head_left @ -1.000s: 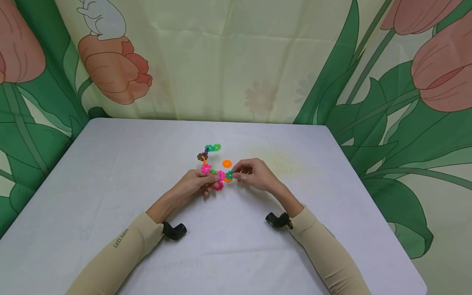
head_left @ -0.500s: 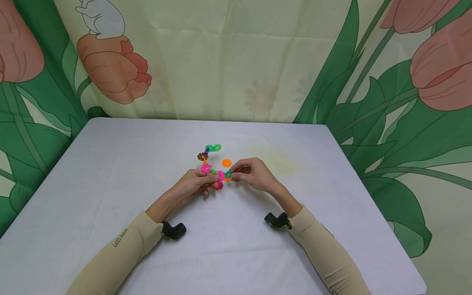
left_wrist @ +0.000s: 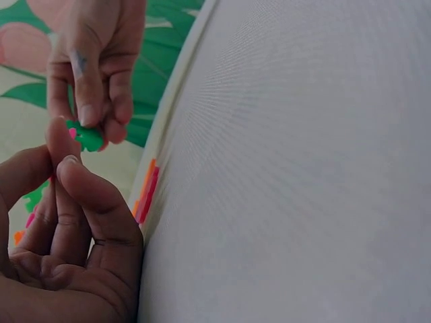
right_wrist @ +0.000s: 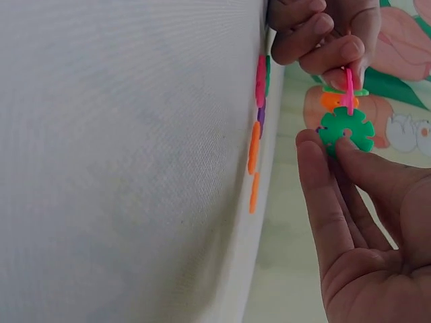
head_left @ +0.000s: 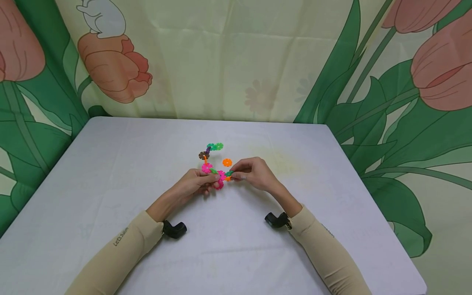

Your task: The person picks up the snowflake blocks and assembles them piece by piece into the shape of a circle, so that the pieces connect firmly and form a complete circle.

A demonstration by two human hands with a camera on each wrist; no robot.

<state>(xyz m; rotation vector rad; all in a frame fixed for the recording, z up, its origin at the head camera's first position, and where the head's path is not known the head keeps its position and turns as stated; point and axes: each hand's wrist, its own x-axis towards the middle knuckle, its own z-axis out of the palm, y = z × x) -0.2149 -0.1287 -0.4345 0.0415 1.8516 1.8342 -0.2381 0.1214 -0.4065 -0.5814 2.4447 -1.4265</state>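
Toy snowflake discs with notched rims are joined in a chain held between both hands. My left hand (head_left: 197, 182) pinches the chain near its pink disc (head_left: 222, 175). Opposite it, my right hand (head_left: 254, 173) grips a dark green disc (right_wrist: 347, 131) between thumb and fingers. The right wrist view shows this disc meeting the edge of the upright pink disc, their slots together. From the left hand the chain runs away past a green disc (head_left: 213, 170), another pink disc (head_left: 207, 167), an orange one, a brown one (head_left: 203, 155), a purple one and two green ones (head_left: 219, 146).
Loose discs lie on the white-covered table (head_left: 228, 254): an orange disc (head_left: 227, 162) beyond the hands, another orange disc (head_left: 228, 178) below the green one, and a dark pink disc (head_left: 219, 185) by the left fingers. A floral curtain (head_left: 236, 61) hangs behind.
The dark green disc in my right hand has turned from facing the head camera to nearly edge-on, against the pink disc. The chain's far end has shifted slightly right; both hands have hardly moved.
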